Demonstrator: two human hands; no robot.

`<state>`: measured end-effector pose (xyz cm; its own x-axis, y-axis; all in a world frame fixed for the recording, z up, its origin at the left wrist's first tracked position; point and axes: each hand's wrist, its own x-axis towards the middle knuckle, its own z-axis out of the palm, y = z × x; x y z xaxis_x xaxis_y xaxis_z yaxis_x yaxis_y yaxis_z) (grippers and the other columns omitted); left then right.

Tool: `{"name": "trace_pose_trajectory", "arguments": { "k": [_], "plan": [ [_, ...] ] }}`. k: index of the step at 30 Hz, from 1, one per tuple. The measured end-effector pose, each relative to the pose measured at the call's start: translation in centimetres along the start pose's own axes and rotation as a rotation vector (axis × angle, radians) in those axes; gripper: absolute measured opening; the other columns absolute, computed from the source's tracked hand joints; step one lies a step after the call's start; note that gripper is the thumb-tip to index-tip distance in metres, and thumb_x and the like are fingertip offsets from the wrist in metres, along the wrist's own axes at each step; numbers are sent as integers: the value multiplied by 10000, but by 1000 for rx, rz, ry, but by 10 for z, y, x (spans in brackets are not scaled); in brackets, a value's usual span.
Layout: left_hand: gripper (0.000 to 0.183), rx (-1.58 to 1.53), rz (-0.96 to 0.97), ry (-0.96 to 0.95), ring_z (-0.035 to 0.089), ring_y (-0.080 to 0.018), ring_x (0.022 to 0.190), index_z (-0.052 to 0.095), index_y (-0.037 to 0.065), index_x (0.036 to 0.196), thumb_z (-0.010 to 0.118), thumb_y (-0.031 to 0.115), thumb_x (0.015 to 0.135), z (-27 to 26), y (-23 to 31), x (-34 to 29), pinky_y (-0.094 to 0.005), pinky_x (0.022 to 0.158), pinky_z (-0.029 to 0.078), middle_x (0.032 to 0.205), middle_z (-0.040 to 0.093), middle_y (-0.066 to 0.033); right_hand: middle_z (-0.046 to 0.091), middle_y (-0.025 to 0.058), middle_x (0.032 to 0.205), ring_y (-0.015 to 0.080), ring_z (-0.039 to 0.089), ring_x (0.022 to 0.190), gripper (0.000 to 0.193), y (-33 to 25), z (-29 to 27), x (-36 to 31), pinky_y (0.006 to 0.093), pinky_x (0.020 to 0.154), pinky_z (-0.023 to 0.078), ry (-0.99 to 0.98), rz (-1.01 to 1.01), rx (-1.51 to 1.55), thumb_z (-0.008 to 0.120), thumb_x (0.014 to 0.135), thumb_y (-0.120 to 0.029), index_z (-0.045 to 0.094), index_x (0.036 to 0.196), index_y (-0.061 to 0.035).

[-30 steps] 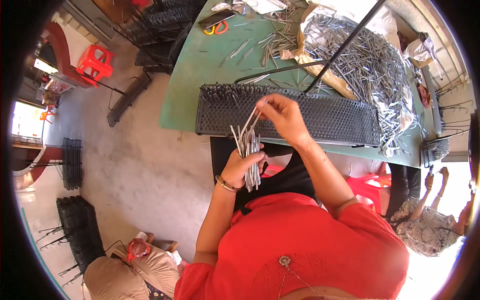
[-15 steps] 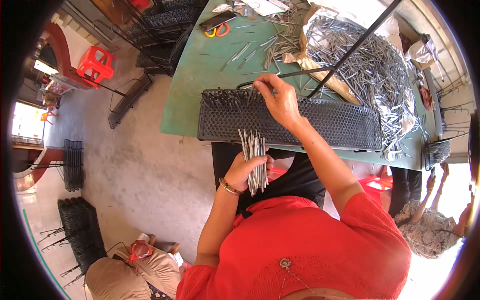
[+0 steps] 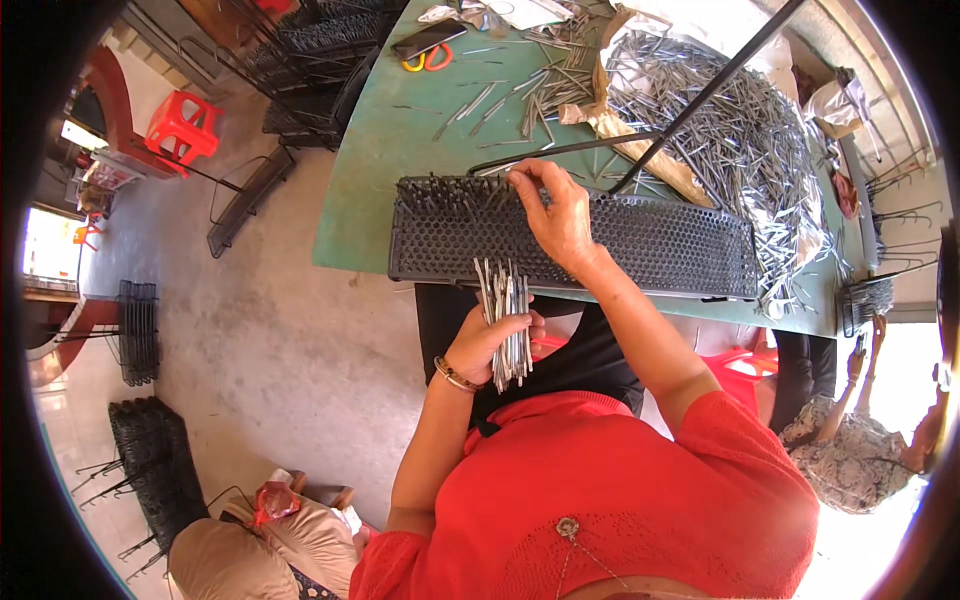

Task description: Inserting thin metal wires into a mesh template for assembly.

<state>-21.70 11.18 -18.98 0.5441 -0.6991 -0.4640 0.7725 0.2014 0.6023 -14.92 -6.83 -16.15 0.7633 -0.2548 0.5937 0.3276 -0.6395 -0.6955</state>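
My left hand (image 3: 487,345) is closed around a bundle of thin grey metal rods (image 3: 508,295), held upright just below the near edge of a black perforated rack (image 3: 640,245). Over that rack is my right hand (image 3: 558,212), thumb and forefinger pinched together beside the upright dark rods (image 3: 440,195) that fill its left end. Whatever is in the pinch is too small to make out. The right half of the rack shows rows of bare holes, and a bent black handle bar (image 3: 690,115) rises from its back.
On the green table (image 3: 370,180) lie loose rods, a phone (image 3: 430,40), scissors (image 3: 430,60) and a large heap of rods (image 3: 730,130) on torn paper. Black racks (image 3: 160,460) stand on the floor at left, near a red stool (image 3: 183,130). Another person (image 3: 850,455) is at far right.
My right hand has shifted slightly downward and its pinch sits closer to the upright rods. My left hand still holds the bundle in the same place. The whole view has drifted a little.
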Motion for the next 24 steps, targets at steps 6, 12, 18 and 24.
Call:
{"name": "trace_pose_trajectory", "arguments": {
  "k": [6, 12, 18, 24],
  "plan": [
    [341, 5, -36, 24, 662, -193, 761, 523, 5, 1174, 602, 91, 853, -1, 1, 1, -328, 672, 572, 916, 655, -111, 643, 128, 816, 330, 595, 744, 125, 1, 6, 3, 398, 663, 476, -39, -18, 35, 658, 825, -94, 605, 916, -27],
    [298, 27, -15, 11, 661, -179, 741, 547, 5, 1133, 609, 84, 853, -4, 1, 2, -311, 655, 571, 908, 658, -107, 635, 114, 814, 319, 583, 745, 135, -1, 12, 10, 391, 670, 466, -67, -260, -38, 668, 803, -70, 599, 911, -27],
    [293, 56, 2, 46, 659, -172, 724, 546, 11, 1125, 615, 87, 851, -5, 2, 0, -303, 643, 569, 899, 657, -100, 627, 106, 808, 318, 574, 748, 136, -2, 10, 11, 400, 670, 467, -108, -281, -76, 676, 790, -60, 607, 902, -24],
    [314, 55, 5, 47, 654, -166, 713, 541, 23, 1132, 628, 110, 843, -3, 2, -1, -296, 619, 561, 893, 657, -96, 626, 75, 836, 289, 574, 761, 122, 4, 10, 5, 391, 688, 440, -87, -285, -151, 699, 766, -78, 640, 865, -39]
  ]
}}
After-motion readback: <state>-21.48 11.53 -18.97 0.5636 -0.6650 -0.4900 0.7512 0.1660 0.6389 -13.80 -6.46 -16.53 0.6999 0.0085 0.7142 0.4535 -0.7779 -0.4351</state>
